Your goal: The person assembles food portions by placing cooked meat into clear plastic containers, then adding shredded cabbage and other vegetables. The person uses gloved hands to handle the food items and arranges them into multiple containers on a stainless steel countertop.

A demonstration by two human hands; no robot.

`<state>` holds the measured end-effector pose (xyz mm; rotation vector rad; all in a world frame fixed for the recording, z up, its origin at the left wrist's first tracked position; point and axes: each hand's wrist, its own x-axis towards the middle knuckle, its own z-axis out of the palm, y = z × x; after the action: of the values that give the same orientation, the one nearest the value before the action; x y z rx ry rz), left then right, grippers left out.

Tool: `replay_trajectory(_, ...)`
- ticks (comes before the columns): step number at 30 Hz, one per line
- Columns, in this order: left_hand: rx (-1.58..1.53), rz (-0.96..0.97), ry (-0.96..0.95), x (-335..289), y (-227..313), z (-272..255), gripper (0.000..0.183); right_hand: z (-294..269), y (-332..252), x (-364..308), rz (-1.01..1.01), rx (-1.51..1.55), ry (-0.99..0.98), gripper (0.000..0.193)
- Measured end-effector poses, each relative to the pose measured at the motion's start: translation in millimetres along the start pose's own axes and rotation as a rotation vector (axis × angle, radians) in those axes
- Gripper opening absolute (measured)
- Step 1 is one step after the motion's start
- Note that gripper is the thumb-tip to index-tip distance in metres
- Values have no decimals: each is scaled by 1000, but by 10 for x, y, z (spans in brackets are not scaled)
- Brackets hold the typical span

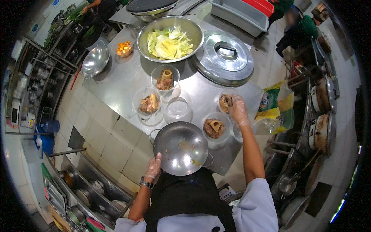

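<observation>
A metal wok (pixel 179 149) with two loop handles sits near me at the table's front edge, bits of food scattered inside. My left hand (pixel 154 167), in a clear plastic glove, grips its left rim. My right hand (pixel 239 110), gloved too, reaches into a clear plastic bowl (pixel 223 92), its fingers closed against a piece of cooked meat (pixel 225 103). Just nearer lies another bowl with bone-in meat (pixel 214 128). Two more bowls hold meat with a marrow bone (pixel 165 80) and a pale bone piece (pixel 150 103). Between them stand clear bowls (pixel 177 106).
A steel basin of cabbage leaves (pixel 169 43), a large round lid (pixel 224 58) and a tub of orange cubes (pixel 124 49) stand farther back on the steel table (pixel 116 87). A yellow-green plastic bag (pixel 275 106) is at the right edge. Other people work beyond.
</observation>
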<state>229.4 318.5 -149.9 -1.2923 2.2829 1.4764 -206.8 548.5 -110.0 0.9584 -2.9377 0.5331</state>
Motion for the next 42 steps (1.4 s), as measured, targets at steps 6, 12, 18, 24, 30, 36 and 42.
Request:
replay_trajectory(6, 9, -103, -64, 20, 57, -39, 89, -424, -198, -3, 251, 298, -152, 60)
replay_trajectory(12, -26, -62, -5, 84, -140, 67, 88, 271, 71, -38, 188, 69, -19, 36)
replay_trajectory(18, 12, -106, -65, 20, -14, 2, 87, 110, 58, -145, -27, 11, 128, 22)
replay_trajectory(24, -51, -59, -50, -29, 67, -4, 86, 69, 153, -177, -1, 113, 95, 23)
replay_trajectory(30, 123, -120, -14, -116, 324, -65, 86, -8, 239, -150, -57, 62, -44, 41)
replay_trajectory(36, 91, -241, -35, -55, -80, 43, 89, -462, -428, -115, 126, 467, -128, 41)
replay_trajectory(42, 57, -210, -95, -275, 724, -221, 85, -12, 28, -68, 165, 128, -39, 35)
